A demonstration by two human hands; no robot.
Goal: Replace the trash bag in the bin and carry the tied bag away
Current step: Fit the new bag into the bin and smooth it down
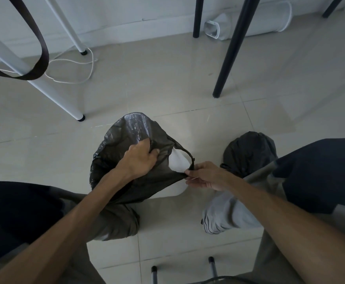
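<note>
A thin dark grey trash bag (122, 140) is draped over a white bin (177, 162) on the tiled floor between my knees. Only a strip of the bin's white rim and inside shows through the bag's mouth. My left hand (140, 158) grips a bunch of the bag's plastic at the top of the bin. My right hand (204, 177) pinches the bag's edge at the bin's right rim and holds it stretched. A full, tied dark bag (249, 152) sits on the floor to the right, beside my right knee.
Black table legs (232, 48) stand ahead on the right and white legs (44, 89) on the left. A white cable (85, 64) loops on the floor near the wall. A dark strap (38, 37) hangs at upper left. Chair legs (212, 267) stand near the bottom edge.
</note>
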